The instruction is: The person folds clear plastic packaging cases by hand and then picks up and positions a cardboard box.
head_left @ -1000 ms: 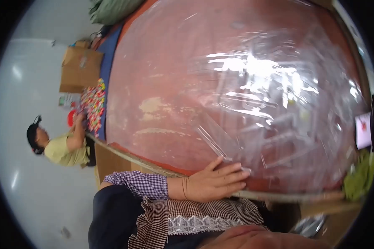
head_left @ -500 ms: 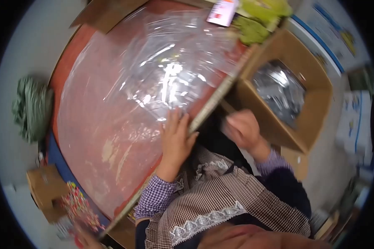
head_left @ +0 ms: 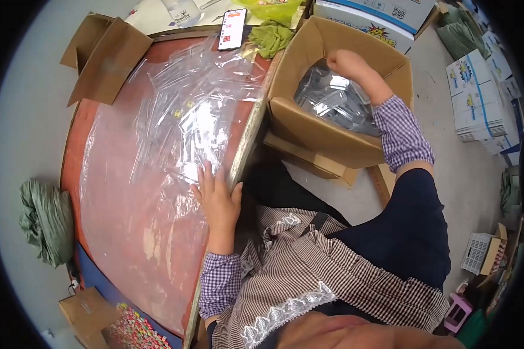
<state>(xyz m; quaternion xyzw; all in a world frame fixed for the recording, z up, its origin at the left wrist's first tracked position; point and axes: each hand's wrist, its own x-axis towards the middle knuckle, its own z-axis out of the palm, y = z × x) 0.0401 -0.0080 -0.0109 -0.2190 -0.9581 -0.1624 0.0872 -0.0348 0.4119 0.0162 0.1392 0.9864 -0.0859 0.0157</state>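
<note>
My left hand (head_left: 218,200) lies flat with its fingers spread on the plastic-covered red table (head_left: 128,244). Its fingertips touch the near end of a heap of clear plastic packaging pieces (head_left: 174,110). Over the open cardboard box (head_left: 285,119) on the right, my right hand (head_left: 350,65) is curled closed near the far rim. Whatever it may hold is hidden by the fingers. Inside that box lie several shiny clear plastic pieces (head_left: 337,102), below the right hand.
A phone (head_left: 233,29) and a green cloth (head_left: 272,39) lie at the table's far end. An open carton (head_left: 108,61) stands at far left. Small colourful pieces (head_left: 137,328) fill a spot at lower left. Printed white cartons (head_left: 477,96) are stacked on the floor at right.
My right hand has moved from beside the table edge to over the cardboard box. The view has turned toward the right. My left hand stays flat on the table.
</note>
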